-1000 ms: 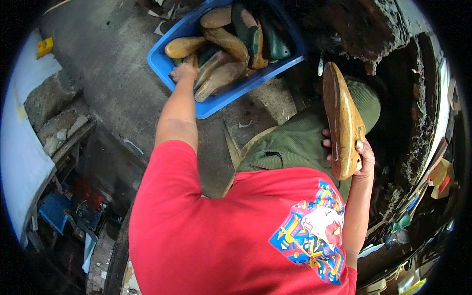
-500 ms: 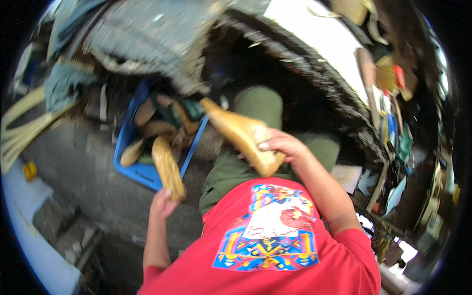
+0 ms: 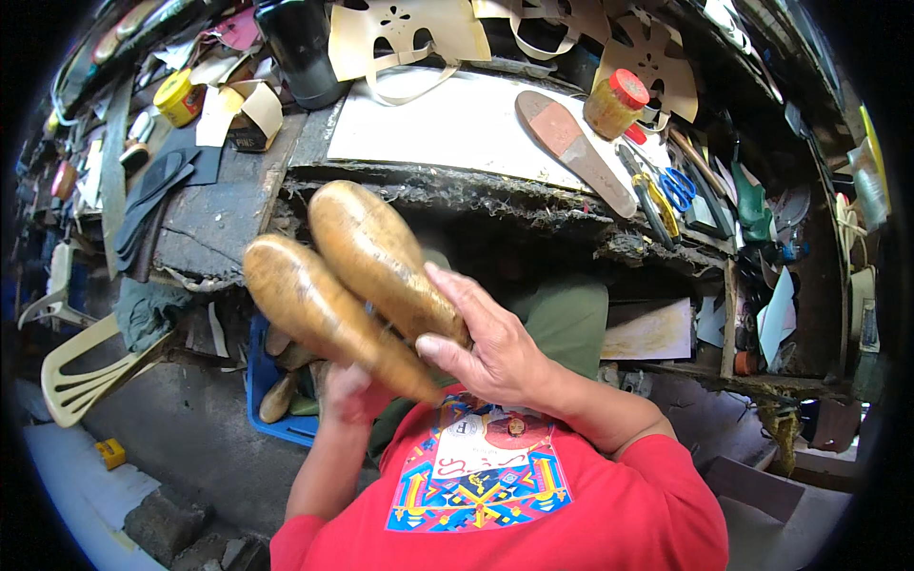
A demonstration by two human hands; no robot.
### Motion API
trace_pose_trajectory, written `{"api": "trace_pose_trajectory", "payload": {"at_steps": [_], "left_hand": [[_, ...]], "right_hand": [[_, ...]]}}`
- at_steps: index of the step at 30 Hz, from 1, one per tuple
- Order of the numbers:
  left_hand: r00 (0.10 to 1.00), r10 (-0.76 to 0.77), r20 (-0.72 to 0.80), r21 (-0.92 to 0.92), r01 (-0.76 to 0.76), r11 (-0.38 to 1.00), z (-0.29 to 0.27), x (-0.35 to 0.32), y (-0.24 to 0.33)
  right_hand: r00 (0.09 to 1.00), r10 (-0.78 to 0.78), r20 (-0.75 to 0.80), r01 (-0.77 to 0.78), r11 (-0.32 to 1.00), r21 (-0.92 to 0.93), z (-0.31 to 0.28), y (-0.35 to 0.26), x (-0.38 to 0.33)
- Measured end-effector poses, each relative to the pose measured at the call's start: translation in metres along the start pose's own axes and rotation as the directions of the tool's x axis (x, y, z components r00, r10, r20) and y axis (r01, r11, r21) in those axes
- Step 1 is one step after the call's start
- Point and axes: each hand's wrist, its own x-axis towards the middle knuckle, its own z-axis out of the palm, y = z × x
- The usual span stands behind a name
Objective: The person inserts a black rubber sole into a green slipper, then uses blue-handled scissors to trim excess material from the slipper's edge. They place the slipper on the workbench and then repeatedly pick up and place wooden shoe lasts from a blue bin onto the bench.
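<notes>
Two brown wooden shoe lasts are held up side by side in front of the bench edge, toes pointing away from me. My right hand (image 3: pixel 486 338) is closed round the heel end of the right-hand shoe last (image 3: pixel 371 238). The left-hand shoe last (image 3: pixel 305 295) rests over my left hand (image 3: pixel 352 385), which grips it from below; that hand is blurred and partly hidden behind it. Below and to the left, the blue crate (image 3: pixel 314 431) holds more lasts, such as a light brown last (image 3: pixel 278 400).
A white board (image 3: pixel 419 128) lies on the ragged workbench, carrying a brown insole (image 3: pixel 571 147) and a red-lidded jar (image 3: pixel 614 105). Blue-handled scissors (image 3: pixel 678 188) lie at right. Cut leather pieces (image 3: pixel 409 43) line the back. A yellow tin (image 3: pixel 178 98) stands left; a cream chair (image 3: pixel 81 376) is beside the bench.
Both lasts have been raised and brought together, the left one up from over the crate. My view has lifted, so the bench top now shows.
</notes>
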Motion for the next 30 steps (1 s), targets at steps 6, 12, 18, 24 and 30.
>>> {"api": "trace_pose_trajectory", "payload": {"at_steps": [6,12,18,24,30], "left_hand": [[0.998,-0.039,0.048,-0.107,0.044,0.993,0.048,0.070,-0.031],[0.997,-0.060,0.051,0.044,0.057,0.997,0.082,0.103,-0.047],[0.986,-0.087,0.144,0.145,0.066,0.987,0.120,0.120,-0.066],[0.920,-0.172,0.352,0.294,0.066,0.953,0.182,0.134,-0.086],[0.579,-0.610,0.541,0.763,-0.033,0.646,0.160,0.134,-0.083]], "right_hand": [[0.940,-0.204,-0.273,0.108,0.938,-0.329,-0.034,0.009,-0.015],[0.912,-0.229,-0.340,0.080,0.913,-0.399,-0.066,0.025,-0.027],[0.859,-0.049,-0.509,-0.153,0.925,-0.347,-0.092,0.023,-0.032],[0.805,-0.003,-0.593,-0.143,0.969,-0.200,-0.170,0.027,-0.059],[0.548,0.340,-0.765,-0.251,0.938,0.237,-0.267,0.035,-0.126]]}}
